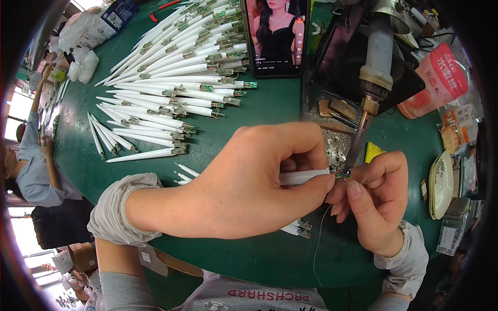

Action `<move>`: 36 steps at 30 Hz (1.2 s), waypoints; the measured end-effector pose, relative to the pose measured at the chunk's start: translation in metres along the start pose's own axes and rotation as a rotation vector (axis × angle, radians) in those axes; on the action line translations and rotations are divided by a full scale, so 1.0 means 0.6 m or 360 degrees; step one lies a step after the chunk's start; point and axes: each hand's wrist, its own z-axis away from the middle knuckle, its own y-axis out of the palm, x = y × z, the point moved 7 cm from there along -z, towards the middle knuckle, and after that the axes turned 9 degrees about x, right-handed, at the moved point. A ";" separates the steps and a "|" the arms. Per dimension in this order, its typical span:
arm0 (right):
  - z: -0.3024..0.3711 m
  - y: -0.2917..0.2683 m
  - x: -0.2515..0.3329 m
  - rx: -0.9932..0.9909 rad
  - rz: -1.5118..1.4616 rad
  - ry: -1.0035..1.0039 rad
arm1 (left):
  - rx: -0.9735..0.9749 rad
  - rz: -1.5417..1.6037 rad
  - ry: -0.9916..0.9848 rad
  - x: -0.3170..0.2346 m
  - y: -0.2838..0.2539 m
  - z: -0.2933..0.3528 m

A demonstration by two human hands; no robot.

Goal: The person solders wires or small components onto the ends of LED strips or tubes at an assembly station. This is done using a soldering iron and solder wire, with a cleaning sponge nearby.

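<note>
My left hand point(244, 181) is closed around a white pen-shaped plastic tube point(303, 177), its open end turned right. Fine red and green wires point(338, 173) come out of that end. My right hand point(377, 199) pinches a small dark electronic part point(346, 174) at the wire ends; its details are too small to tell. Just above it is the tip of a soldering iron point(358, 137), fixed in place and pointing down. A thin, solder-like wire point(319, 243) hangs from beside my right fingers. More white tubes point(298, 228) lie partly hidden under my left hand.
A large fan of white tubes with green circuit ends point(181, 88) covers the far left of the green table point(218, 259). Beyond my hands stand a phone point(276, 39) and a pink cup point(436, 80). A yellow sponge point(373, 151) lies by the iron. Another person point(39, 171) sits far left.
</note>
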 end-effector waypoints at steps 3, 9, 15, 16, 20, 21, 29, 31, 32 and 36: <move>0.001 0.001 -0.001 -0.0035 -0.0010 0.0026 | 0.0009 0.0008 0.0001 0.000 0.001 0.000; -0.001 -0.007 -0.004 -0.0020 -0.0047 0.0101 | 0.0001 0.0101 -0.0160 0.008 -0.003 0.001; -0.005 -0.016 -0.019 0.0006 -0.0097 0.0309 | 0.0000 0.0013 -0.0151 0.011 -0.001 0.003; -0.006 -0.017 -0.020 0.0006 -0.0098 0.0310 | 0.0004 -0.0021 -0.0138 0.010 0.000 0.004; -0.006 -0.022 -0.029 0.0002 -0.0163 0.0339 | -0.0013 -0.0309 -0.0043 0.009 0.011 0.010; -0.007 -0.022 -0.031 0.0026 -0.0181 0.0333 | 0.0012 -0.0507 0.0250 0.000 0.023 0.015; -0.003 -0.021 -0.035 0.0098 -0.0191 0.0385 | 0.0294 -0.1642 0.0748 0.010 0.124 0.066; -0.002 -0.019 -0.033 0.0105 -0.0183 0.0385 | 0.0307 -0.1685 0.0734 0.002 0.117 0.063; -0.001 -0.018 -0.032 0.0104 -0.0183 0.0393 | 0.0279 -0.1639 0.0692 -0.006 0.103 0.057; -0.002 -0.018 -0.033 0.0106 -0.0181 0.0411 | -0.0258 -0.2163 0.0438 -0.024 -0.001 0.021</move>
